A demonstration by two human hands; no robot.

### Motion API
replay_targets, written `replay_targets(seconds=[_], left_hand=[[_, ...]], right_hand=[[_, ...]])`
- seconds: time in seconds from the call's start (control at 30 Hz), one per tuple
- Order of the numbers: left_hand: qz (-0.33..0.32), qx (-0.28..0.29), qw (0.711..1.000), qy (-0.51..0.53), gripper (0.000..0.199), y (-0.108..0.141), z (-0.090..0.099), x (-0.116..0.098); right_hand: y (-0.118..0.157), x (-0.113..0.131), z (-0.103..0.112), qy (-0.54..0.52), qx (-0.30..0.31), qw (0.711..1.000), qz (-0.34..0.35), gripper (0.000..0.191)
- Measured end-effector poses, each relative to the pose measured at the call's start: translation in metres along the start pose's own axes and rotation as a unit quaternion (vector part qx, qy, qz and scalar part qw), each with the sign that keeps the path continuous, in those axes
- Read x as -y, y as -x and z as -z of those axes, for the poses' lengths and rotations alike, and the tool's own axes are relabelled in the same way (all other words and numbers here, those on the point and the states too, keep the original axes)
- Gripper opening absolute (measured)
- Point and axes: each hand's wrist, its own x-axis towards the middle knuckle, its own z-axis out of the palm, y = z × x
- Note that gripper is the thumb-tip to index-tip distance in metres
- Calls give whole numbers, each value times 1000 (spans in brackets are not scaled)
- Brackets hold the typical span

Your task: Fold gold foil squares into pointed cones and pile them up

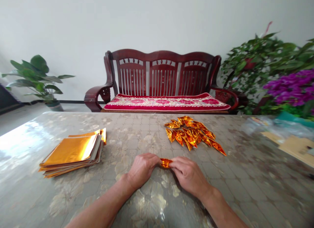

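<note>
my left hand (144, 167) and right hand (188, 174) pinch this small orange-gold foil fold (166, 163); beyond it lie pointed orange foil pieces (190, 137), left of it stacked gold-foil sheets (68, 151).

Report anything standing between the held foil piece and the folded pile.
Nothing visible does. The left hand and right hand hold the foil piece at its ends; beyond it, only tabletop shows before the folded pile.
</note>
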Motion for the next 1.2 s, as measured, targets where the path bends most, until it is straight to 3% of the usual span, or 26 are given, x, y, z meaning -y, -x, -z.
replay_targets(seconds=[0.7, 1.2], left_hand=[[32, 10, 998, -58, 22, 0, 2, -6], [37, -3, 999, 3, 31, -1, 6, -8]], right_hand=[[1, -8, 1, 23, 9, 999, 24, 25], [-4, 0, 4, 25, -4, 999, 24, 26]])
